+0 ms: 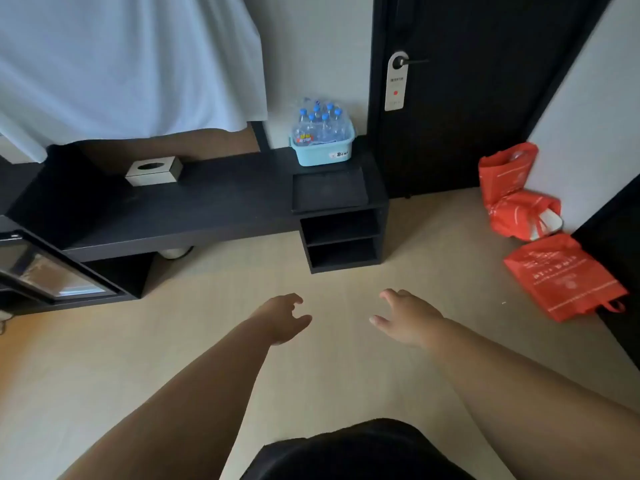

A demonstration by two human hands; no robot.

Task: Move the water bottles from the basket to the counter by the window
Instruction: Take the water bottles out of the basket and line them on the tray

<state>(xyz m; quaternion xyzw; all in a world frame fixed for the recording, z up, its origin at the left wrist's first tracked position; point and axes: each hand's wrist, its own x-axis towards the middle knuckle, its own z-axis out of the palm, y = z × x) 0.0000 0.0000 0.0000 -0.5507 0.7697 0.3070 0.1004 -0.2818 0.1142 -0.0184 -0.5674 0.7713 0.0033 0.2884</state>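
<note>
A light blue plastic basket [323, 154] stands at the right end of a long black counter [214, 206], against the wall beside the door. Several clear water bottles [320, 124] with blue caps stand upright in it, wrapped in clear plastic. My left hand [282, 320] and my right hand [405, 318] are stretched out over the floor, well short of the counter. Both hold nothing, with fingers spread and slightly curled.
A silver tissue box [154, 170] sits on the counter's left part, a black tray [329, 192] lies in front of the basket. A white sheet [128, 64] hangs above. A black door [467, 98] stands right of the counter, with red bags [561, 275] on the floor. A glass-fronted cabinet [45, 271] is at left.
</note>
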